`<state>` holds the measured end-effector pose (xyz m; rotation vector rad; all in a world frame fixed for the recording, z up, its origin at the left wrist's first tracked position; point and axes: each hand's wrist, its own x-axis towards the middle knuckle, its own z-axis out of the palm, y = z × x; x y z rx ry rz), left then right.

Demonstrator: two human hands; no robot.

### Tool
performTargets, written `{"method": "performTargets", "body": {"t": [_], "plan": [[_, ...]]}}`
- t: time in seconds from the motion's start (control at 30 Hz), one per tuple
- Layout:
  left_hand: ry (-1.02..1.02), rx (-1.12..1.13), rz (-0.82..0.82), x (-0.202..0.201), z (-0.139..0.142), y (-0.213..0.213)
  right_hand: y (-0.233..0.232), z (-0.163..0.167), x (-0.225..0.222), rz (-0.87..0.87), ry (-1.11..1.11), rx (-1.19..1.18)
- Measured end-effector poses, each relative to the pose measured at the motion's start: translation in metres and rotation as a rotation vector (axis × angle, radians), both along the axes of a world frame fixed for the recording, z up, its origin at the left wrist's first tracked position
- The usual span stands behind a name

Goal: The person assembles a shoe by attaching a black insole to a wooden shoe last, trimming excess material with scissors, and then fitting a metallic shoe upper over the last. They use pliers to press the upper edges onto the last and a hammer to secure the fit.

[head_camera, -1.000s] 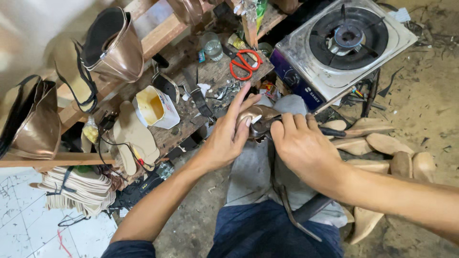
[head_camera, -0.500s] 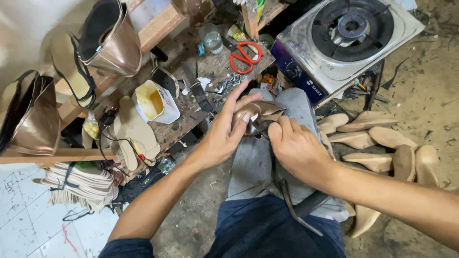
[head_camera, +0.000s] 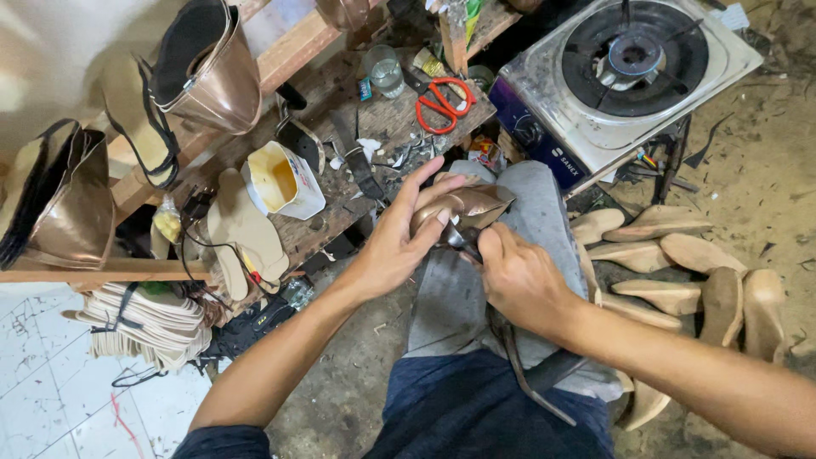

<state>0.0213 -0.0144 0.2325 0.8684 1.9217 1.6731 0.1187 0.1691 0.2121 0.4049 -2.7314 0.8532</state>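
A bronze shoe upper on a last (head_camera: 466, 206) rests on a grey cloth (head_camera: 497, 280) over my knee. My left hand (head_camera: 399, 238) cups the shoe from the left, thumb pressed on its top. My right hand (head_camera: 520, 279) grips a dark metal tool (head_camera: 457, 239) whose tip meets the shoe's lower edge. A dark strap (head_camera: 518, 374) runs down from under my right hand across my lap.
A wooden bench (head_camera: 340, 144) holds red-handled scissors (head_camera: 440, 104), a glass (head_camera: 384, 70), a white tub of yellow glue (head_camera: 280, 180) and insoles (head_camera: 246, 228). A gas stove (head_camera: 625, 72) stands at the upper right. Several wooden lasts (head_camera: 680, 272) lie on the floor at right. Bronze shoes (head_camera: 208, 72) hang at left.
The camera has shifted slightly. My hands have closed in on the shoe, and my right hand now presses the tool against its lower edge.
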Motion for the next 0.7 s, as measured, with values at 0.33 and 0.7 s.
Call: {"method": "performTargets", "body": {"t": [0.33,0.7], "plan": [[0.218,-0.072,-0.012,0.008,0.001,-0.005,0.020,0.021,0.005,0.044,-0.362,-0.136],[0.186,-0.112,-0.035,0.009,0.003,-0.011,0.024,0.010,0.005,0.180,-0.062,-0.078]]}}
